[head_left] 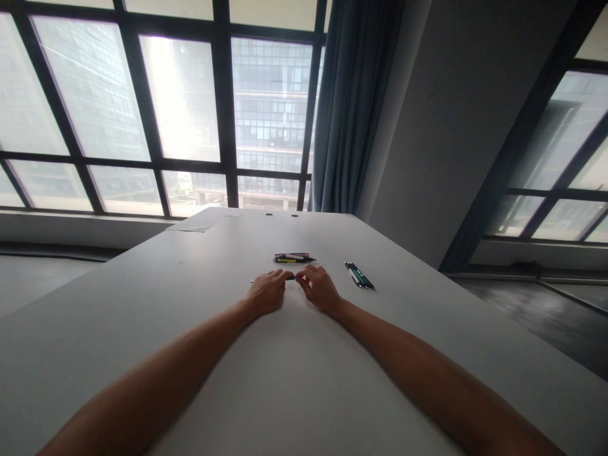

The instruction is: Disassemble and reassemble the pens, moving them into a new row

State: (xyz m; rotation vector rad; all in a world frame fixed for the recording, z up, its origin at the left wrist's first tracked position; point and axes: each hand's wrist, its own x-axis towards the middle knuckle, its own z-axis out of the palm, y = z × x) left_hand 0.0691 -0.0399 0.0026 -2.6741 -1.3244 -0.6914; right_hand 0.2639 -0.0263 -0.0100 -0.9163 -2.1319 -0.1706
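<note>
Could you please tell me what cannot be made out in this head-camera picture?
All in the head view:
- Slim dark item: its middle is hidden by the left hand.
- Right hand: too small to tell whether its fingertips grip the item's end.
- Farther pens: too small and close together to count surely.
- Pens at right: any lettering is too small.
- Forearms: cut off by the bottom edge.

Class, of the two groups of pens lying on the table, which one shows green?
The pen group to the right of the right hand: green shows amid its black and white, while the farther pile shows yellow instead.
</note>
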